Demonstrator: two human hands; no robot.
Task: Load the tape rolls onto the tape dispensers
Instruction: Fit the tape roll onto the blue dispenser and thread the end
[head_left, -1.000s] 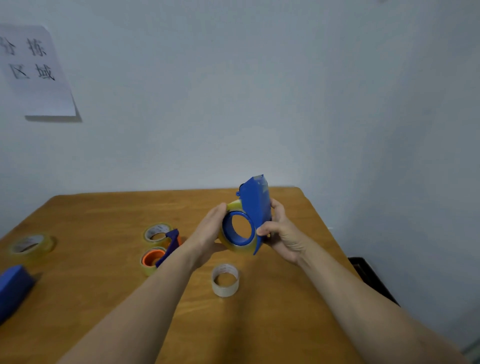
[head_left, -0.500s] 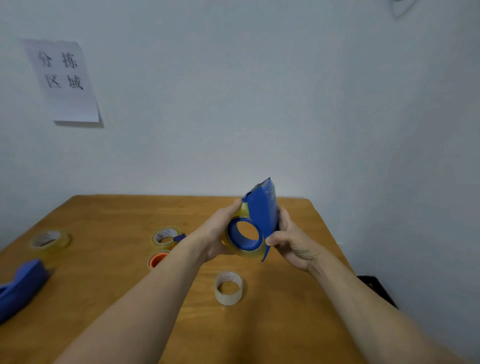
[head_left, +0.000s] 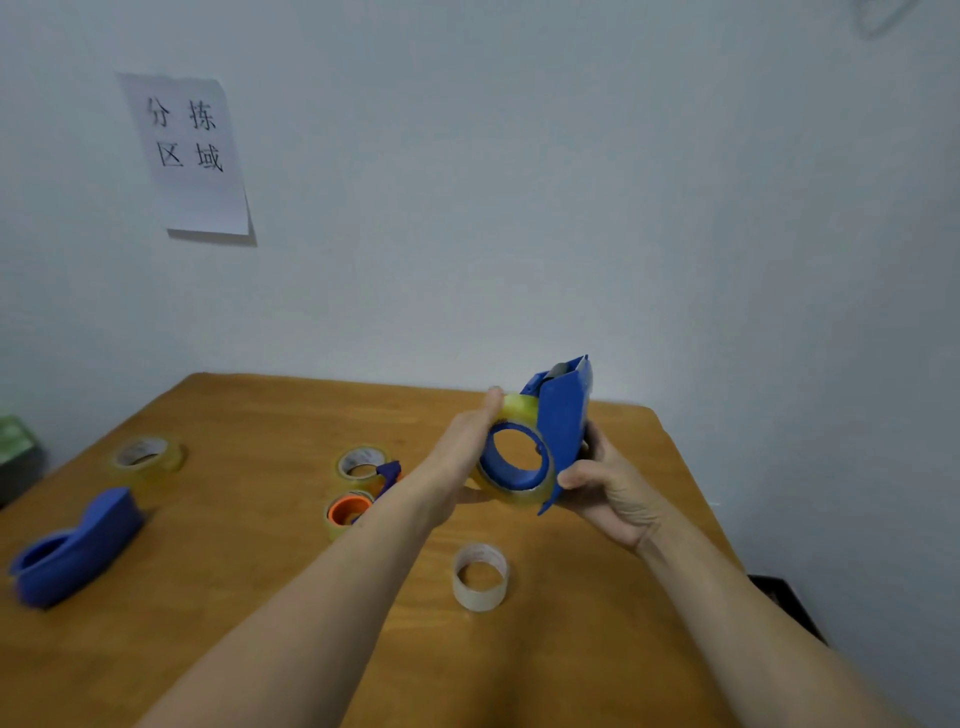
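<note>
Head view, sole view.

Left hand (head_left: 460, 457): closed around the yellowish tape roll (head_left: 511, 410), thumb tip at the roll's upper rim, fingers behind and hidden. Judged purpose: to press or turn the roll home on the hub, the palm giving sideways push.

Right hand (head_left: 605, 483): gripping the blue tape dispenser (head_left: 563, 426) by its body, thumb at the lower edge. Dispenser held above the counter (head_left: 249, 415), cutter end up and tilted away, open side facing the wearer. Judged purpose: to brace against the left hand's push while keeping the hub in sight.

Roll on hub: the roll sits around the blue hub (head_left: 517, 460), apparently seated; whether the free end is threaded to the cutter cannot be told.

Stock on the counter, all apart from the hands:
- white tape roll (head_left: 480, 577), standing on its flat side, nearest the wearer, between the forearms.
- second blue dispenser (head_left: 78, 545), lying on its side at far left, blurred; no roll seen on it.
- clear-yellow roll (head_left: 148, 457), lying flat beyond that dispenser.
- orange-hubbed dispenser (head_left: 348, 512), roll fitted, partly behind the left forearm; touching it, another roll (head_left: 361, 464) with a blue piece against it.

Wall: paper notice (head_left: 189, 156), hand-lettered.

Judged progress: one dispenser nearly loaded, loose rolls left within easy reach for the next.
</note>
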